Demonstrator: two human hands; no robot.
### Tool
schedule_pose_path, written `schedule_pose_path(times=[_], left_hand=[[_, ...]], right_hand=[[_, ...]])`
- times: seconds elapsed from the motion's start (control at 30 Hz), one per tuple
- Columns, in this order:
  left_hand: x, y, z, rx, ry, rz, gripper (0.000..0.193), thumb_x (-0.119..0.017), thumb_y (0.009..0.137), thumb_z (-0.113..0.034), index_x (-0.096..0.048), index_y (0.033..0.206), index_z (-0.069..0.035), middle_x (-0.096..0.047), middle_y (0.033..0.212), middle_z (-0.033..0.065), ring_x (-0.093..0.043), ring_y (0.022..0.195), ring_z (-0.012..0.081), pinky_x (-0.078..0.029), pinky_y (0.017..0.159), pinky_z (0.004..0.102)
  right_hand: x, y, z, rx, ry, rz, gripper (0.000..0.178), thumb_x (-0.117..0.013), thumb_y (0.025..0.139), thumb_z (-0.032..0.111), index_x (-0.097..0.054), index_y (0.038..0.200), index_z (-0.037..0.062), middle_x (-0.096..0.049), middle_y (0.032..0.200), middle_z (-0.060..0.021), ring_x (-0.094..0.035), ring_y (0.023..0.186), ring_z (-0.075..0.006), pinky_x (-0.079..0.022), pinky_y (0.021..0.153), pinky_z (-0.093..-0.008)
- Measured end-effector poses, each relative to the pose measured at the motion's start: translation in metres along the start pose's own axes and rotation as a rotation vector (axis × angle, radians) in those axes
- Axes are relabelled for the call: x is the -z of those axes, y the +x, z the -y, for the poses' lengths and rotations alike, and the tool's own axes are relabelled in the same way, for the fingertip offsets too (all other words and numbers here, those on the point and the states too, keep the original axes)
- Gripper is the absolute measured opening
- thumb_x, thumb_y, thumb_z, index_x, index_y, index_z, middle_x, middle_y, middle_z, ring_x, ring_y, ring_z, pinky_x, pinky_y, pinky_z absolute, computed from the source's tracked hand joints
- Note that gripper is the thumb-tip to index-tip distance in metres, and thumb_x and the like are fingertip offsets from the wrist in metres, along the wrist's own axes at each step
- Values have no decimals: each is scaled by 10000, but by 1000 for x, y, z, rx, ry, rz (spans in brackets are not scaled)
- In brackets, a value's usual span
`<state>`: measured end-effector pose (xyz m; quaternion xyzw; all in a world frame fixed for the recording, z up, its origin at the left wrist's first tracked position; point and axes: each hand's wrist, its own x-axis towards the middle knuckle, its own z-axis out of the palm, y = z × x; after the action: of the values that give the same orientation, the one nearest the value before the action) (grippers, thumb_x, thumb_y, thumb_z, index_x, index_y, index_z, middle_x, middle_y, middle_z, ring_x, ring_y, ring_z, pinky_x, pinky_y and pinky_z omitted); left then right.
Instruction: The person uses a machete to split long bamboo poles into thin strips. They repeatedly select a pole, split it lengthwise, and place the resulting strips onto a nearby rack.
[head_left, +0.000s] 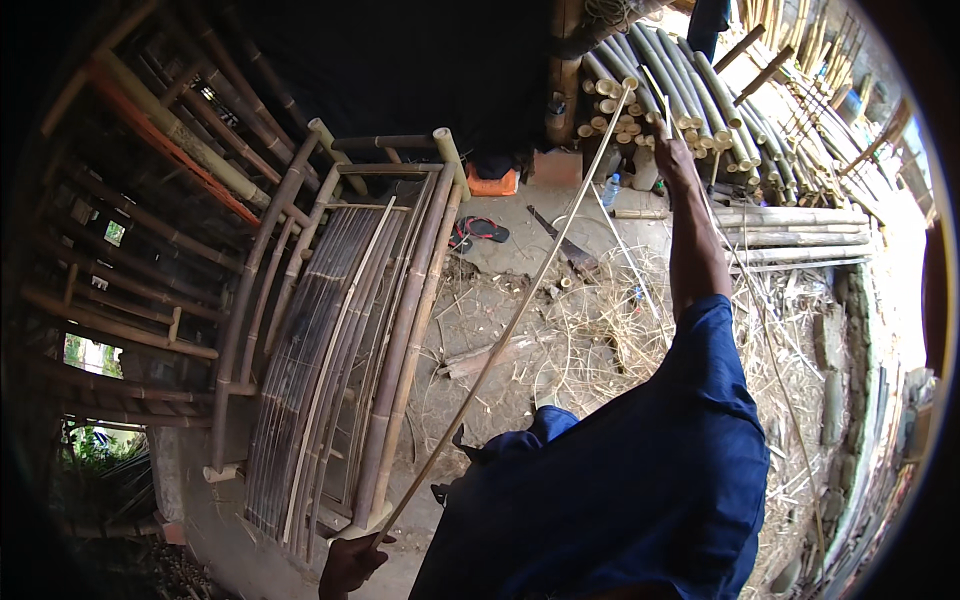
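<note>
Low at the left, my left hand (350,565) is closed round the lower end of a long, pale bamboo strip (510,325). The strip slants up across the view to the stacked bamboo poles. My right arm reaches far forward, and my right hand (672,155) is closed at a second, thinner strip (768,330), which trails past the arm toward the lower right. The fingers of that hand are small in view. Left of the long strip stands a bamboo bench frame (400,340), with several loose dark slats (310,370) lying lengthwise on it.
Cut bamboo poles (690,90) are stacked at the far right, with more poles (795,238) lying nearer. Shavings (620,350) litter the floor. A machete-like blade (565,240), black-and-red sandals (480,230) and a plastic bottle (611,190) lie or stand ahead. Bamboo railing (130,320) lines the left.
</note>
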<state>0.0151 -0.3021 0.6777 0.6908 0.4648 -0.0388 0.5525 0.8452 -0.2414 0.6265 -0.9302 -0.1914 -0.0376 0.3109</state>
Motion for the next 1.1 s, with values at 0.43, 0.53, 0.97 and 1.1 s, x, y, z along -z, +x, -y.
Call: schedule_pose_path(times=[0.43, 0.53, 0.97, 1.1], left_hand=[[-50, 302, -104, -840, 6, -175, 849, -746, 893, -428, -350, 1504, 8, -602, 682, -14, -534, 532, 84, -434, 492, 270], [-55, 300, -149, -433, -328, -7, 909, -781, 863, -437, -340, 1497, 42, -584, 737, -46, -464, 527, 17, -359, 446, 201], [-57, 216, -135, -632, -85, -3, 639, -649, 945, -94, -348, 1454, 149, -599, 1306, 205, -580, 1155, 175, -448, 1002, 298], [-50, 167, -107, -537, -122, 28, 663, -627, 934, -72, -303, 1461, 168, -499, 1419, 288, -501, 1311, 245, -381, 1092, 315]], right_hand=[[-50, -332, 67, 541, 145, 644, 685, -356, 1001, 634, -605, 959, -3, -659, 784, -263, -677, 769, -445, -527, 635, -541], [-50, -396, 75, 650, 329, 708, 657, -435, 977, 625, -603, 948, -9, -656, 823, -255, -667, 767, -442, -525, 645, -517], [-67, -248, 53, 313, 259, 407, 731, -360, 996, 640, -682, 936, -13, -668, 785, -301, -677, 782, -466, -529, 679, -526], [-73, -229, 62, 427, 241, 349, 719, -381, 987, 648, -643, 861, -10, -644, 778, -296, -636, 798, -499, -503, 722, -538]])
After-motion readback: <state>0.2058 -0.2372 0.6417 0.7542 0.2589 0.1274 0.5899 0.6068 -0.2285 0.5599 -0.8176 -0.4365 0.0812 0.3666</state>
